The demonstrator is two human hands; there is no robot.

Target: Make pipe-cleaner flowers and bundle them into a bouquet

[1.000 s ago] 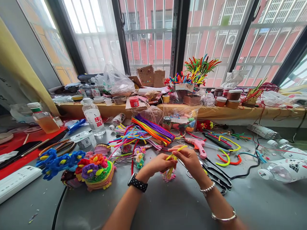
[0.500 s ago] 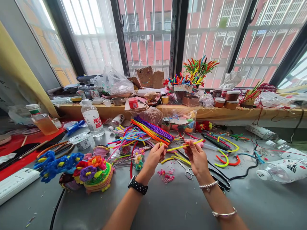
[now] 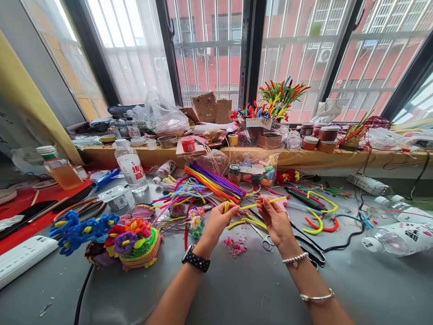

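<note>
A yellow pipe cleaner (image 3: 252,206) is stretched between both hands above the grey table (image 3: 237,289). My left hand (image 3: 218,221), with a black watch on its wrist, pinches the curled left end. My right hand (image 3: 275,219), with bead and metal bracelets on its wrist, pinches the stem farther right, and the free end sticks out past the fingers. More yellow pipe cleaners (image 3: 245,222) lie just below the hands. Pink fluff scraps (image 3: 236,246) sit on the table under them.
A bundle of coloured pipe cleaners (image 3: 216,180) lies behind the hands. Scissors (image 3: 264,239), black shears (image 3: 309,250) and a pink glue gun (image 3: 282,203) lie to the right. Pipe-cleaner flowers (image 3: 131,239) lie at the left, water bottles (image 3: 130,164) around, and a cluttered sill (image 3: 304,158) runs behind.
Both hands moved up and away from the pink scraps and drew apart, straightening the yellow pipe cleaner between them. In the last half second they barely shifted.
</note>
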